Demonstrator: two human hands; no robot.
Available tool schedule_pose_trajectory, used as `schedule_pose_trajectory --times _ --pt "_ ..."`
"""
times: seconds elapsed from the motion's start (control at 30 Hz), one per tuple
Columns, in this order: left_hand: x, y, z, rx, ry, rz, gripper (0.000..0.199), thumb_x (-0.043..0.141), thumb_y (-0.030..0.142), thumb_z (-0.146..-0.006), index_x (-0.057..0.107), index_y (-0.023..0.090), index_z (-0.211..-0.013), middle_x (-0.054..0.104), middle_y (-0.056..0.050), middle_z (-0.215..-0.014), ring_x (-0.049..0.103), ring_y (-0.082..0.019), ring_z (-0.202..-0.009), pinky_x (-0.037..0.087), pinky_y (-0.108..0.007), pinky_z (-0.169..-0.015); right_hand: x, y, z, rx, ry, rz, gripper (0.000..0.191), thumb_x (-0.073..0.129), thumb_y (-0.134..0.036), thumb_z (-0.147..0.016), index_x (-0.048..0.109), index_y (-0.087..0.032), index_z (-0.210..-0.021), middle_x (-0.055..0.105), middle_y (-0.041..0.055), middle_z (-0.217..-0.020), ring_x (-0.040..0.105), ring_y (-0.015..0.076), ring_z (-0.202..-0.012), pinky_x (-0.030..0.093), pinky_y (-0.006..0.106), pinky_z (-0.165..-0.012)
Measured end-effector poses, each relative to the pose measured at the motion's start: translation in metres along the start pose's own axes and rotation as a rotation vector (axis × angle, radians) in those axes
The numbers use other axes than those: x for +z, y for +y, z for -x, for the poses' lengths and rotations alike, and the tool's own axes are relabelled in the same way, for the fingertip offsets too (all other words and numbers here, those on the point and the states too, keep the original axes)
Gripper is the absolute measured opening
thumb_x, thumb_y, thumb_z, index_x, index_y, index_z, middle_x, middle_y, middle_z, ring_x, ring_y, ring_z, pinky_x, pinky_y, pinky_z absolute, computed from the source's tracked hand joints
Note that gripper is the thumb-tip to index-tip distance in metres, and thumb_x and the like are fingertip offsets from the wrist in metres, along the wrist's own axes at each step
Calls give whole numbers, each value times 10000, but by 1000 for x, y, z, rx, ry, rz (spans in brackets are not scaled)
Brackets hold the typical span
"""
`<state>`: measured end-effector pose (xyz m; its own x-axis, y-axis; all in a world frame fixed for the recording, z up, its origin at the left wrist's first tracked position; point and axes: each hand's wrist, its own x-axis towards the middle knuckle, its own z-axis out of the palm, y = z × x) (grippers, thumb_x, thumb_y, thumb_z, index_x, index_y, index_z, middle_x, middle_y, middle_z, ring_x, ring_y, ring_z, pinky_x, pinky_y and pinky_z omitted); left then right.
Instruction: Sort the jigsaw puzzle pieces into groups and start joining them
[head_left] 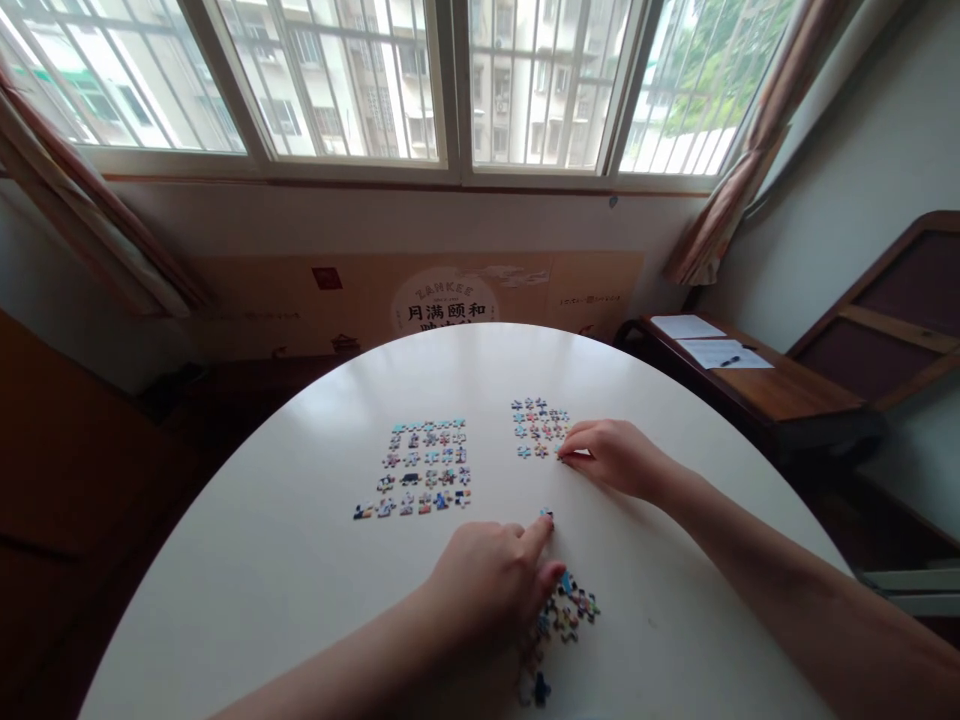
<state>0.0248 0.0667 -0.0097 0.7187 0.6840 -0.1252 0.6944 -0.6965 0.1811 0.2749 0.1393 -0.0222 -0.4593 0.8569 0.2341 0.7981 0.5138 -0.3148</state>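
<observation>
On the white round table, my right hand (pixel 611 453) pinches a small jigsaw puzzle piece (pixel 559 455) at the lower right corner of a small group of spaced pieces (pixel 534 431). My left hand (pixel 495 565) has its index finger stretched out, the tip on a single jigsaw puzzle piece (pixel 547 514), with the thumb apart from it. Partly under that hand lies a loose heap of pieces (pixel 574 607), some of it hidden. Left of the small group, several rows of separate pieces (pixel 427 465) lie flat, not joined to one another.
The white table (pixel 285 560) has a curved far edge below the barred windows. A long printed cardboard panel (pixel 360 285) stands against the wall behind it. To the right, a wooden chair (pixel 832 385) bears paper sheets (pixel 720 352) and a dark pen (pixel 730 361). Curtains hang at both sides.
</observation>
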Motion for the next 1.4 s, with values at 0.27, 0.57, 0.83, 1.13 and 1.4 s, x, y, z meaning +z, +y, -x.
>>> schedule_pose_trajectory --times 0.27,0.57,0.83,1.13,1.4 --pt "-3 1 -2 -6 -62 29 536 427 447 -1030 513 133 -1456 759 -151 -1035 741 -330 -892 603 -467 -757 8 0 -2 -29 56 8 166 658 -213 -925 803 -294 -925 781 -16 -1015 721 170 -887 522 273 -759" --pt "-1 1 -2 -10 -48 41 524 416 444 -1030 516 143 -1447 760 -139 -1028 741 -335 -890 602 -486 -751 12 -1 -3 -31 84 22 161 658 -217 -927 800 -290 -908 779 -16 -1028 720 180 -909 519 275 -758" --pt "0 1 -3 -9 -42 14 508 413 422 -1029 526 146 -1439 762 -136 -1006 744 -328 -867 598 -459 -724 8 -5 -2 -36 75 69 169 648 -218 -931 796 -291 -892 779 -17 -1006 717 173 -894 508 264 -731" --pt "4 0 -2 -3 -19 10 507 420 426 -1024 536 142 -1428 763 -134 -980 742 -313 -837 582 -421 -696 6 -4 -1 -49 64 93 176 636 -218 -941 792 -291 -909 777 -19 -1023 718 173 -900 504 265 -728" --pt "4 -2 -2 -41 73 73 531 460 365 -999 461 90 -1453 763 -152 -1008 738 -314 -842 574 -417 -691 -17 -20 5 -46 -4 19 139 661 -215 -917 788 -270 -903 772 -8 -944 706 160 -823 480 271 -708"
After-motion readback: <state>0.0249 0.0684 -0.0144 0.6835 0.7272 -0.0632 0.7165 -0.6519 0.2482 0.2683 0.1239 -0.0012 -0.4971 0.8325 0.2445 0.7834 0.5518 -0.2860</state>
